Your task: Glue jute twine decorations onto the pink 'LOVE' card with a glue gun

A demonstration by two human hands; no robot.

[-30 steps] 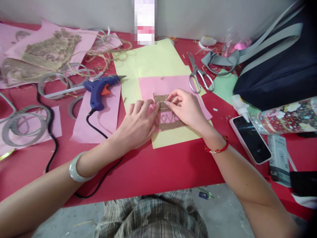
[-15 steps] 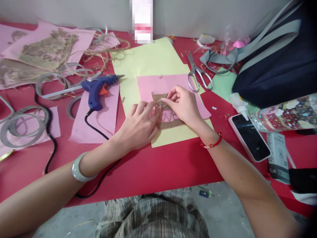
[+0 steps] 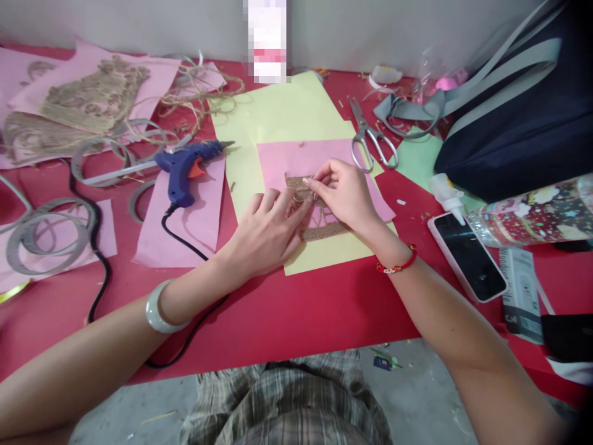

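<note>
A small twine-covered patch (image 3: 324, 231) lies on a pink sheet (image 3: 287, 158) over a yellow sheet (image 3: 273, 114) on the red table (image 3: 296, 309). My left hand (image 3: 266, 232) rests flat on the patch's left side, fingers stretched toward its top edge. My right hand (image 3: 343, 194) covers the patch's right part, its thumb and fingers pinched on a thin strand of twine (image 3: 311, 185) at the top edge. Most of the patch is hidden under both hands.
A blue glue gun (image 3: 185, 170) with a black cord lies left on pink paper. Scissors (image 3: 368, 139) lie behind my right hand. A phone (image 3: 467, 256), glue bottle (image 3: 447, 194), patterned tube (image 3: 532, 219) and dark bag (image 3: 519, 117) crowd the right. Grey paper rings (image 3: 41, 232) and twine pieces fill the left.
My left hand has slid further right over the patch, now covering its lettering. My right hand's pinch has shifted slightly left along the top edge.
</note>
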